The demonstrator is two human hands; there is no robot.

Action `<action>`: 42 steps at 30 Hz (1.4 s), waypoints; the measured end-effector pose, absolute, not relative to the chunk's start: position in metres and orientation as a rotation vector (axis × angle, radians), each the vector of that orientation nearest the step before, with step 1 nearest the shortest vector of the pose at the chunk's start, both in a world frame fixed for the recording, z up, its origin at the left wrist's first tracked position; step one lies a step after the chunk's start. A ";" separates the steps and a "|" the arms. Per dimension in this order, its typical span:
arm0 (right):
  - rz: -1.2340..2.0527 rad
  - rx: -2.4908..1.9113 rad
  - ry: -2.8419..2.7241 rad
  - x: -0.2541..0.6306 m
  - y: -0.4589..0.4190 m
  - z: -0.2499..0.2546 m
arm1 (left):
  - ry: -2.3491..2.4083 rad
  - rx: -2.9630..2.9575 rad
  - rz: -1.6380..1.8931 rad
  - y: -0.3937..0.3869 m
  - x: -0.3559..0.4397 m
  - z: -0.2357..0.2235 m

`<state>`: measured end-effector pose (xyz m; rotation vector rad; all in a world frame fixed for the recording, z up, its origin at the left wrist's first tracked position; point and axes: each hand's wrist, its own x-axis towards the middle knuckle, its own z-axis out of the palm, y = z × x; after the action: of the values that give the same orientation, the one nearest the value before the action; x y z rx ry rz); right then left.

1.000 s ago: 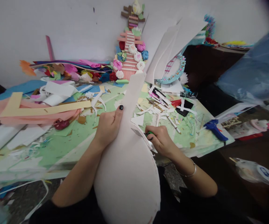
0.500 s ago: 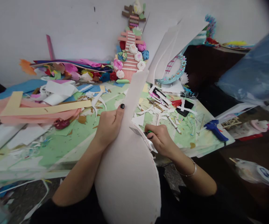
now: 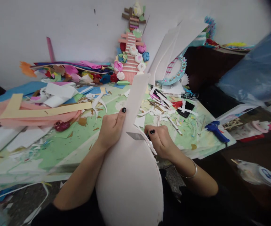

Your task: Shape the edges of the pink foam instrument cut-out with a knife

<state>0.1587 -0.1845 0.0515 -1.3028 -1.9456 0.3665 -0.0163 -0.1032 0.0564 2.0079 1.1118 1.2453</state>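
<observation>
The left hand [image 3: 110,127] clasps the shoulder of the white board [image 3: 128,175], seemingly a sound place to hold; the board is at centre before the bench [image 3: 79,142], neck towards 12 o'clock, wide belly towards 6, and looks light, stiff and easily dented at its ragged 3 o'clock edge; the right hand [image 3: 161,141] closes round a knife [image 3: 135,136], blade pointing to 9; the forearms slant in from 7 and 4 o'clock

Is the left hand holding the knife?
No, the right hand grips the knife, while the left hand holds the white board.
</observation>
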 end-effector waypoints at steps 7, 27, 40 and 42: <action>0.385 -1.357 -1.896 0.163 -0.181 0.038 | 1.106 2.044 1.261 -0.104 -0.017 0.059; 0.517 -1.434 -1.893 0.169 -0.178 0.037 | 1.172 2.172 1.188 -0.104 -0.013 0.063; 0.477 -1.419 -1.895 0.160 -0.176 0.050 | 1.055 2.156 1.140 -0.107 -0.008 0.061; 0.478 -1.427 -1.889 0.161 -0.175 0.047 | 1.059 2.167 1.152 -0.107 -0.009 0.061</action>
<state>0.1605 -0.1748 0.0470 -1.4268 -1.8888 0.4777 -0.0090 -0.1071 0.0612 2.1666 1.0593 1.1516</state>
